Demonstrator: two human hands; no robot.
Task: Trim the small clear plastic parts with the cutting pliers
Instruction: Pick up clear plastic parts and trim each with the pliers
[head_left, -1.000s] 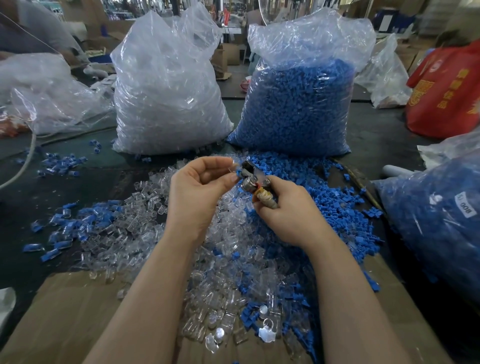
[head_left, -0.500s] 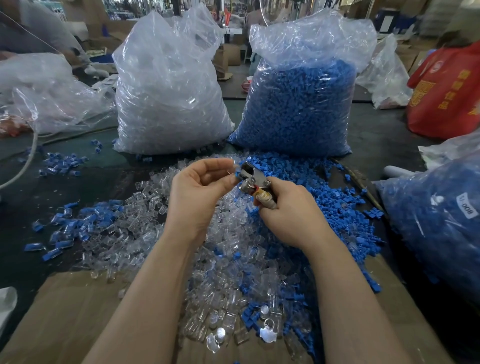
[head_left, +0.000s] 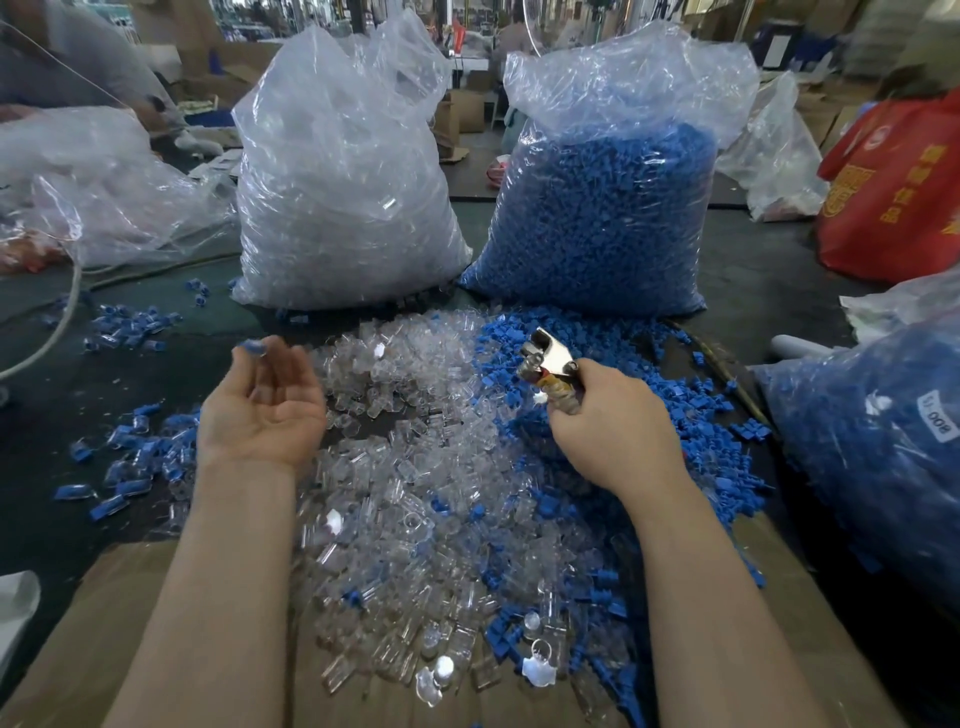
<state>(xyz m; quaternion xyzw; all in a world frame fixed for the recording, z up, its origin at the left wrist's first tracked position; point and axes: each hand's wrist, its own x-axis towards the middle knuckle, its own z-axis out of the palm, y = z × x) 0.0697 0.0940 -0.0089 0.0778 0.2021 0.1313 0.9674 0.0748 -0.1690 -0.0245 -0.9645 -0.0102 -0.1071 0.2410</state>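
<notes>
Clear plastic parts (head_left: 415, 467): heaped between my hands. Left hand (head_left: 262, 408): fingers apart, empty, nearer. Right hand (head_left: 605, 421) grips cutting pliers (head_left: 548, 358).

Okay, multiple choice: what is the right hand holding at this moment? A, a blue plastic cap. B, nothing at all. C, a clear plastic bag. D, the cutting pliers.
D: the right hand is curled round the handles of the cutting pliers, whose metal head points up over the pile, while the left hand lies palm up and open.
</notes>
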